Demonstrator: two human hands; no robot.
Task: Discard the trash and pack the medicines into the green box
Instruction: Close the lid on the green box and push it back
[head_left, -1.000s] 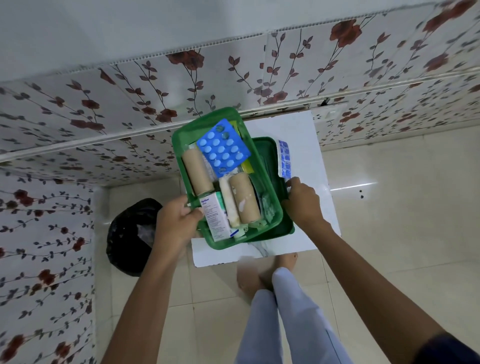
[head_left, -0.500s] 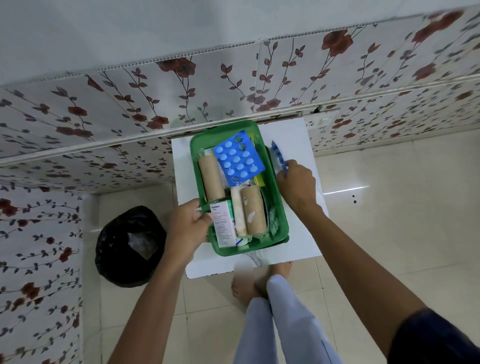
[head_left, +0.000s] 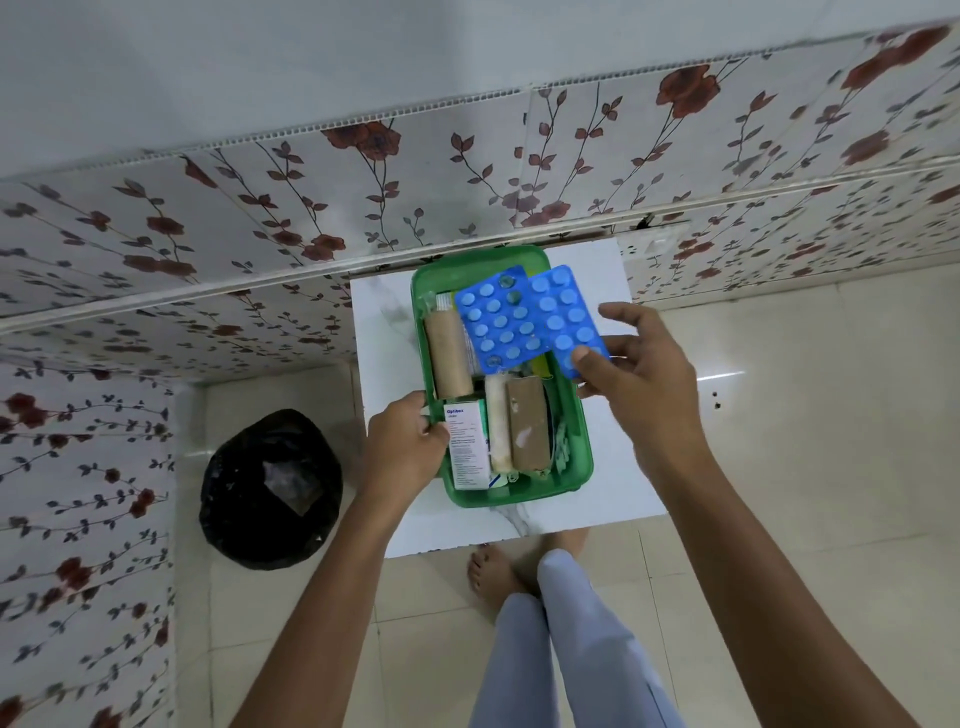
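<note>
The green box (head_left: 579, 470) stands on a small white table (head_left: 387, 364). Inside lie a blue blister pack (head_left: 498, 327), brown bandage rolls (head_left: 448, 353), a white roll (head_left: 497, 426) and a white medicine carton (head_left: 467, 449). My left hand (head_left: 408, 447) grips the box's left rim beside the carton. My right hand (head_left: 631, 379) pinches a second blue blister pack (head_left: 566, 317) by its near corner and holds it over the box's right edge, overlapping the first pack.
A black trash bag (head_left: 270, 488) with crumpled waste inside sits on the tiled floor left of the table. Flowered wall panels run behind the table and along the left. My bare feet (head_left: 491, 569) and light trouser legs are just below the table's near edge.
The box was set down squarely on the table. My right hand lifted the second blister pack from the table's right side and brought it flat over the box.
</note>
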